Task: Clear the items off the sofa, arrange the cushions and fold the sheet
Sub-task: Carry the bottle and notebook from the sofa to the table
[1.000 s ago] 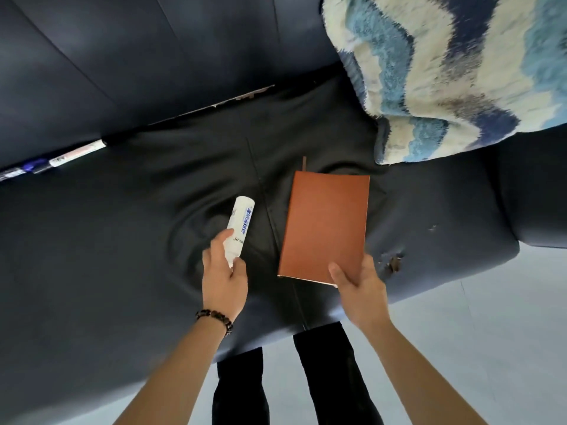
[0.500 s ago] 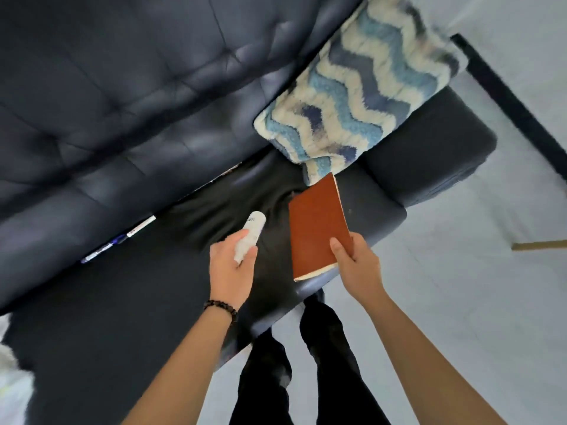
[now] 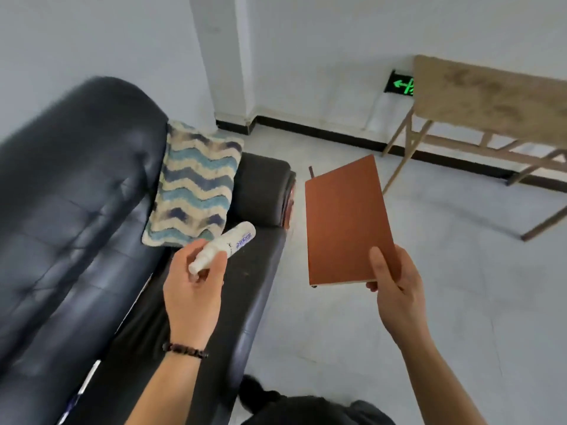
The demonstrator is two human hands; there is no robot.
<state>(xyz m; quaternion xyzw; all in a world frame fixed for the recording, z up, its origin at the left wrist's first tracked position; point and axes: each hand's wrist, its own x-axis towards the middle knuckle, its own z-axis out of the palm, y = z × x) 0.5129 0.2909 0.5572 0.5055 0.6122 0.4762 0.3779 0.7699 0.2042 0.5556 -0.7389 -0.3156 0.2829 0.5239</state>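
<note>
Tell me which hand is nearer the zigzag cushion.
Left. The left hand, gripping a white spray bottle, hovers just beside the zigzag cushion; the right hand, holding the brown notebook, is out past the sofa armrest, over the floor.

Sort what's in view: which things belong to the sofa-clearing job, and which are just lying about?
Job: sofa, cushion, white bottle in left hand, brown notebook in right hand, pen on the seat.
Lying about: wooden table, green exit sign.
</note>
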